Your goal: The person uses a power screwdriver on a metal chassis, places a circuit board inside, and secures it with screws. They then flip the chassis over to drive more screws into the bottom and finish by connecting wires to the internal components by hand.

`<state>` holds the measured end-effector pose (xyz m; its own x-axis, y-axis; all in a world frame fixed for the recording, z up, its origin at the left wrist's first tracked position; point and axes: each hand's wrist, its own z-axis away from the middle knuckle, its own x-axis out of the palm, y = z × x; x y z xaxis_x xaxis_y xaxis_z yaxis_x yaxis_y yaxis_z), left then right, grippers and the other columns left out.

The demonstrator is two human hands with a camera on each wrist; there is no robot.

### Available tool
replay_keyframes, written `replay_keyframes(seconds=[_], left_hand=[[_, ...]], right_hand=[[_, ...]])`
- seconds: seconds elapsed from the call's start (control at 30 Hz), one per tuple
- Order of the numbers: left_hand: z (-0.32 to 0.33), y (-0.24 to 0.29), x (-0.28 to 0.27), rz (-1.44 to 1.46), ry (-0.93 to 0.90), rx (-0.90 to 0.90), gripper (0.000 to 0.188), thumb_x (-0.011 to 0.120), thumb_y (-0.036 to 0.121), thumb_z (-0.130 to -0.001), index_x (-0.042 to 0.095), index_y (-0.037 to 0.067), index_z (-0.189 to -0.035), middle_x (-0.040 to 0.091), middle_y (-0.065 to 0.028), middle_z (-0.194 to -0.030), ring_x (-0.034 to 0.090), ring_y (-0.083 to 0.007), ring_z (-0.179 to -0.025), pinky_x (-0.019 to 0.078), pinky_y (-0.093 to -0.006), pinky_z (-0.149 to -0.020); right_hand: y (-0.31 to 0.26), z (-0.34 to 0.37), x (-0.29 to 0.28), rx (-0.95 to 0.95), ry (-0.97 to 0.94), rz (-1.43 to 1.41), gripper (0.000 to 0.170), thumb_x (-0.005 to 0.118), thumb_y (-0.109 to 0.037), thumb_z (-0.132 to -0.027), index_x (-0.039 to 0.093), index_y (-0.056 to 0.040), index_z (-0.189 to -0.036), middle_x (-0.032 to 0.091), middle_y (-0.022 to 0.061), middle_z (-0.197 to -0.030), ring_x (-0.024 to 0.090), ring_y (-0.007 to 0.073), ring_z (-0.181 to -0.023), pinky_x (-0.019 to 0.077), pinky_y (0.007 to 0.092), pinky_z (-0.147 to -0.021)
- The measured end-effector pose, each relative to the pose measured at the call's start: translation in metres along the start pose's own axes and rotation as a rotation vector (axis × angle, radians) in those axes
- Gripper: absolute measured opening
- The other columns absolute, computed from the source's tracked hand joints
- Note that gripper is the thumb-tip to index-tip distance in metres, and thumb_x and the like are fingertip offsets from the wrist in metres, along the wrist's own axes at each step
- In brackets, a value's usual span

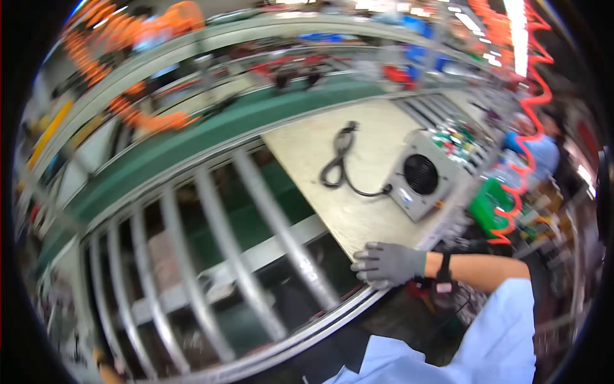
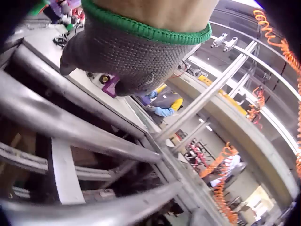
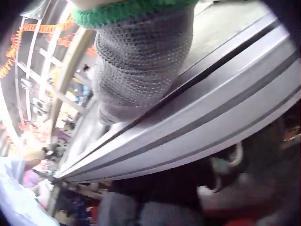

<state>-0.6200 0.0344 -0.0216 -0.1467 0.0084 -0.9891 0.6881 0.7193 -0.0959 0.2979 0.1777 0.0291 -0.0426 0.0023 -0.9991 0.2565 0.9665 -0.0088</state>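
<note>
Roller line: spaced metal rollers (image 1: 283, 229) with open gaps, a dim, cluttered space showing beneath.
Near edge: a silvery grooved rail (image 3: 211, 115), seen close up in the right wrist view.
Far side: a long green strip (image 1: 142, 165) running beside the rollers.
Overhead frame: a pale beam (image 1: 256, 33) crossing above the green strip.
Coiled hoses: orange loops (image 1: 179, 22) at upper left, a redder coil down the right.
Light: a bright white strip (image 1: 517, 32) at upper right.
Right side: a green bin (image 1: 487, 208) amid blurred clutter.
</note>
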Motion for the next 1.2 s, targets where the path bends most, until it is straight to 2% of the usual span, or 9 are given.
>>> replay_keyframes(seconds=[0.17,0.23,0.37,0.47,0.5,0.63,0.73,0.9,1.2], left_hand=[[-0.066,0.073,0.021,0.078,-0.012,0.018,0.032,0.052,0.034,-0.095,0.073,0.010,-0.097,0.071,-0.0156,-0.086,0.071,-0.0332,-0.090,0.0540,-0.0433,-0.077],[-0.076,0.086,0.027,0.097,-0.022,0.021,0.034,0.052,0.036,-0.094,0.073,0.010,-0.097,0.071,-0.0159,-0.086,0.071,-0.0333,-0.090,0.0540,-0.0434,-0.077],[-0.088,0.111,0.040,0.129,-0.042,0.036,0.037,0.052,0.039,-0.093,0.074,0.009,-0.096,0.072,-0.0165,-0.086,0.071,-0.0337,-0.090,0.0540,-0.0436,-0.078],[-0.089,0.125,0.050,0.146,-0.057,0.044,0.040,0.052,0.041,-0.093,0.074,0.008,-0.095,0.072,-0.0170,-0.086,0.071,-0.0339,-0.091,0.0540,-0.0437,-0.078],[-0.086,0.128,0.051,0.148,-0.061,0.046,0.041,0.052,0.042,-0.093,0.074,0.008,-0.095,0.072,-0.0171,-0.086,0.071,-0.0340,-0.091,0.0540,-0.0438,-0.079],[-0.084,0.143,0.043,0.144,-0.052,0.071,0.044,0.052,0.046,-0.092,0.074,0.008,-0.094,0.072,-0.0177,-0.086,0.071,-0.0343,-0.091,0.0540,-0.0439,-0.079],[-0.076,0.154,0.035,0.149,-0.048,0.098,0.047,0.052,0.048,-0.091,0.075,0.007,-0.094,0.072,-0.0182,-0.086,0.072,-0.0345,-0.091,0.0540,-0.0441,-0.080],[-0.047,0.166,0.014,0.168,-0.032,0.138,0.052,0.052,0.052,-0.090,0.075,0.007,-0.093,0.073,-0.0189,-0.086,0.072,-0.0349,-0.091,0.0540,-0.0443,-0.081],[0.055,0.179,-0.044,0.215,0.015,0.236,0.060,0.052,0.060,-0.088,0.076,0.005,-0.091,0.073,-0.0203,-0.086,0.072,-0.0356,-0.091,0.0540,-0.0447,-0.083]], right_hand=[[0.068,0.127,-0.030,0.323,-0.293,0.220,0.033,0.064,-0.035,-0.088,0.062,-0.0175,-0.115,0.059,0.0021,-0.136,0.052,0.0302,-0.128,0.0441,0.0461,-0.105],[0.081,0.172,-0.023,0.638,-0.366,0.283,0.033,0.060,-0.034,-0.091,0.063,-0.0147,-0.118,0.061,0.0081,-0.135,0.056,0.0308,-0.125,0.0444,0.0449,-0.103],[0.093,0.178,-0.007,1.660,-0.336,0.181,0.049,0.044,-0.048,-0.099,0.062,-0.0119,-0.127,0.059,0.0221,-0.133,0.058,0.0386,-0.121,0.0414,0.0498,-0.106],[0.073,0.138,0.011,1.842,-0.135,0.222,0.055,0.040,-0.052,-0.100,0.060,-0.0101,-0.131,0.060,0.0248,-0.130,0.057,0.0410,-0.122,0.0411,0.0511,-0.105],[0.071,0.124,0.007,1.813,-0.156,0.176,0.056,0.042,-0.051,-0.100,0.058,-0.0099,-0.134,0.059,0.0246,-0.131,0.056,0.0427,-0.121,0.0412,0.0531,-0.104],[0.078,0.160,0.041,1.737,0.166,0.128,0.052,0.043,-0.046,-0.100,0.058,-0.0091,-0.134,0.060,0.0216,-0.131,0.056,0.0432,-0.120,0.0407,0.0510,-0.105],[0.080,0.164,0.045,1.758,0.170,0.137,0.052,0.041,-0.045,-0.101,0.058,-0.0080,-0.133,0.061,0.0203,-0.129,0.056,0.0412,-0.121,0.0401,0.0490,-0.106],[0.075,0.156,0.037,1.548,0.290,0.213,0.039,0.048,-0.035,-0.100,0.063,-0.0062,-0.121,0.064,0.0161,-0.123,0.056,0.0345,-0.122,0.0359,0.0484,-0.110],[0.089,0.187,0.060,1.441,0.496,0.139,0.035,0.053,-0.027,-0.096,0.063,-0.0031,-0.119,0.063,0.0212,-0.118,0.056,0.0401,-0.115,0.0428,0.0483,-0.103]])
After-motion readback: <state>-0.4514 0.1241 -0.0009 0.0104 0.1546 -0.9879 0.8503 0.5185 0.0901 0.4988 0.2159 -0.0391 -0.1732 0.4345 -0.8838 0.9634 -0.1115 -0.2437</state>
